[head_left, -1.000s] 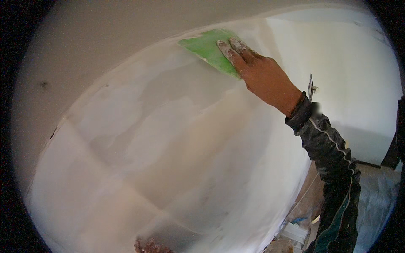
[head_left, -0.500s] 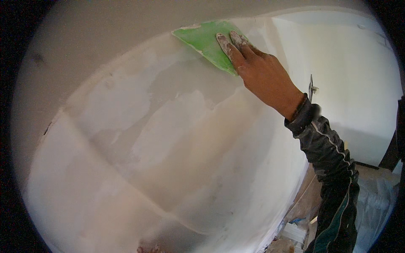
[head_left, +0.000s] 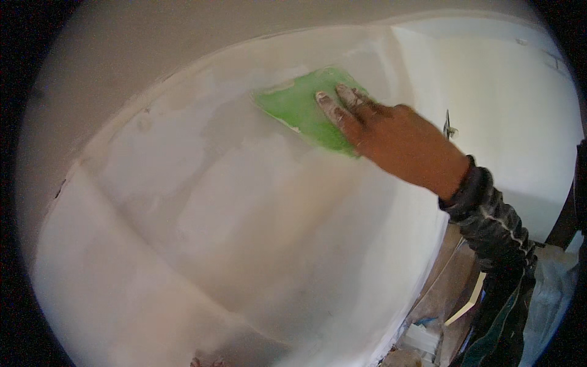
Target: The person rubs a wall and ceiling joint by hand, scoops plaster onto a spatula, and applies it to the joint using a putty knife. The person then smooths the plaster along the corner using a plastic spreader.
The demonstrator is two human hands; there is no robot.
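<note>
My right hand [head_left: 403,137] presses a green flat plastic putty spreader [head_left: 299,104] against the pale wall [head_left: 263,196]. Two fingers, caked with white filler, lie along the spreader's face. The thumb is hidden behind it. The spreader's edges carry light filler residue, and it sits below the line where the wall meets the ceiling. Grey and whitish patches of filler show on the wall around it. I see no left hand that I can make out.
The grey ceiling [head_left: 153,37] curves across the top. On the right are a white wall [head_left: 501,104], with a thin metal fitting [head_left: 449,125] near my wrist, and clear plastic sheeting [head_left: 547,300]. Below lie white pieces [head_left: 422,336]. A reddish-brown shape [head_left: 210,362] at the lower edge is unclear.
My right hand and the spreader have moved down the wall, away from the ceiling line. My forearm has shifted lower and to the right. The view has shifted slightly.
</note>
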